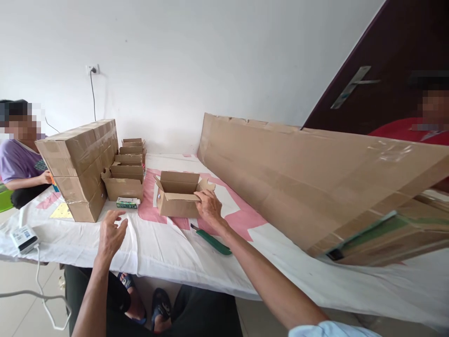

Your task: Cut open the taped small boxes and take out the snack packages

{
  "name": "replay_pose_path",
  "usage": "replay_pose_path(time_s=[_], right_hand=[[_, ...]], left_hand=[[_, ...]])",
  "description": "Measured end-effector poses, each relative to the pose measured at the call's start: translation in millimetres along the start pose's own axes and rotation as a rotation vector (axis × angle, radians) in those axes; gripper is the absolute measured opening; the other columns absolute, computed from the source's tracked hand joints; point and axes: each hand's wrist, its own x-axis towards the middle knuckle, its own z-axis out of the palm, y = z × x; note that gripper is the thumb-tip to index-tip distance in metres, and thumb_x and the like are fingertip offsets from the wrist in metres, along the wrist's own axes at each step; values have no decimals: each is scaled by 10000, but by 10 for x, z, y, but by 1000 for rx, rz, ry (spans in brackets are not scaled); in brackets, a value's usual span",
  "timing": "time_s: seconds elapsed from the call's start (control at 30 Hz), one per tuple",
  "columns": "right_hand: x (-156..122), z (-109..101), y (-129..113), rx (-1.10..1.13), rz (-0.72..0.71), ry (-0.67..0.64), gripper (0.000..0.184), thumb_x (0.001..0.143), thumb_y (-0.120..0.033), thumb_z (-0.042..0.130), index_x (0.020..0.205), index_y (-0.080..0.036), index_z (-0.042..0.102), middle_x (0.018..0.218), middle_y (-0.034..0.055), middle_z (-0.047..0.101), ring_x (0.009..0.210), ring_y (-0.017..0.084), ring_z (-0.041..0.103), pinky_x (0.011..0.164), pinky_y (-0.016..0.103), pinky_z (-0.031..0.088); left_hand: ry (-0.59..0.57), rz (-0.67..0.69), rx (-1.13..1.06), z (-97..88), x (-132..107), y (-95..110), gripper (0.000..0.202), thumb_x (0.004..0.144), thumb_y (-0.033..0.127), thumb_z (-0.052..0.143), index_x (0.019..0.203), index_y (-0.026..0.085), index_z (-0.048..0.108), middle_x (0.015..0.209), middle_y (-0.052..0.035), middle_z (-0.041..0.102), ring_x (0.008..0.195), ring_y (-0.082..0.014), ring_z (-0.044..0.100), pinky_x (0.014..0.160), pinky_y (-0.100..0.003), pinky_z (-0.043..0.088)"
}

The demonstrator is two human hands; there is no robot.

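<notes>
My right hand (209,206) rests on the near right corner of a small open cardboard box (177,194), with the fingers closed over its front flap. My left hand (111,231) hovers open above the white cloth, fingers spread, holding nothing. It is nearest a small green and white packet (127,202). A green-handled cutter (211,239) lies on the cloth just under my right forearm.
A row of open small boxes (125,173) and a tall taped carton stack (81,166) stand at the left. A big flattened carton (315,182) leans along the right. One person sits far left, another far right. A white power adapter (24,238) lies at the table's left edge.
</notes>
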Motion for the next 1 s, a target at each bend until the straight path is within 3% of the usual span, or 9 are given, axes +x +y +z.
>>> replay_pose_path(time_s=[0.13,0.3,0.47,0.63,0.77,1.0], right_hand=[[75,-31,123,26,64,68,367,869,-155,577,1162,-199,794,1129,127,745,1095,303,630,896,405,518],[149,-99,340,15,117,162,346,821,-162,582,1081,-228,801,1075,122,727,1078,322,598,880,422,490],[92,-149,418,-98,118,64,354,781,-106,589,1047,-217,793,1095,119,709,1088,306,572,831,385,442],[-26,-142,368,-169,129,-68,373,802,-83,583,1092,-205,782,1127,108,690,1086,275,553,820,356,409],[-60,-146,342,-166,107,-118,388,801,-80,597,1119,-217,772,1147,102,674,1100,273,532,824,349,399],[-54,-178,271,-154,106,-134,411,824,-107,609,1198,-202,751,1209,121,681,1142,292,541,858,368,427]], left_hand=[[-132,13,164,88,-89,-241,270,861,270,620,1076,221,776,1106,-84,765,919,-251,757,798,-385,620],[-255,-13,379,170,-41,-588,316,879,216,655,1169,215,779,1242,-114,767,1133,-297,748,1032,-436,576],[-369,-120,481,386,244,-810,391,893,193,672,1272,199,768,1333,-137,759,1217,-302,722,1090,-424,534],[-441,-196,478,705,602,-902,437,880,177,701,1315,183,755,1327,-139,779,1247,-299,726,1066,-363,543],[-452,-207,454,894,814,-929,538,861,134,707,1399,147,697,1477,-187,699,1394,-309,646,1146,-352,485],[-411,-194,385,926,897,-938,571,820,96,704,1389,127,688,1471,-199,700,1369,-320,663,1142,-386,497]])
